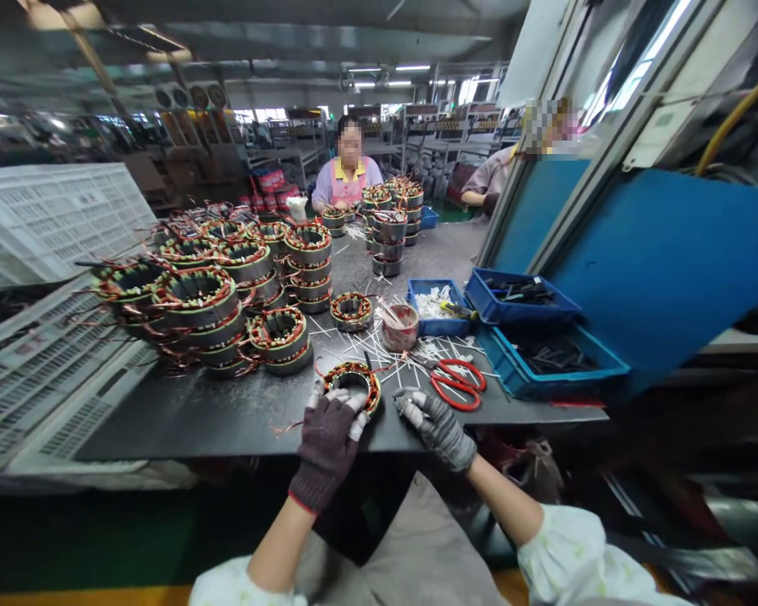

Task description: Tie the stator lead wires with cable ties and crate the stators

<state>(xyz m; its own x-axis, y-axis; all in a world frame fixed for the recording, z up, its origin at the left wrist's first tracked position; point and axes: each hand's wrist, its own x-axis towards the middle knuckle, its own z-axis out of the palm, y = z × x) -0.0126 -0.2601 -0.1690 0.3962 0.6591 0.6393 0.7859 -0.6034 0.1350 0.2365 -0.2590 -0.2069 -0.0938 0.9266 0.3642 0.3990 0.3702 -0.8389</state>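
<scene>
A motor stator [372,385] with copper windings and red and black leads lies near the table's front edge. My left hand [332,429], in a dark glove with white-taped fingertips, grips its near left side. Just right of the stator, apart from it, is my right hand [433,423] in a grey glove. Its fingers are bent together over the table, and whatever they hold is hidden. Red-handled scissors [458,385] lie beyond the right hand. Thin white sticks [379,349] are scattered behind the stator, around a small round tub [400,328] holding more of them.
Stacked stators [195,311] crowd the left side of the table [164,421]. Blue bins [559,383] with dark pieces stand at the right, beside a blue bin [439,324] of white pieces. White crates [56,219] stand at far left. Across the table sits a person [347,177].
</scene>
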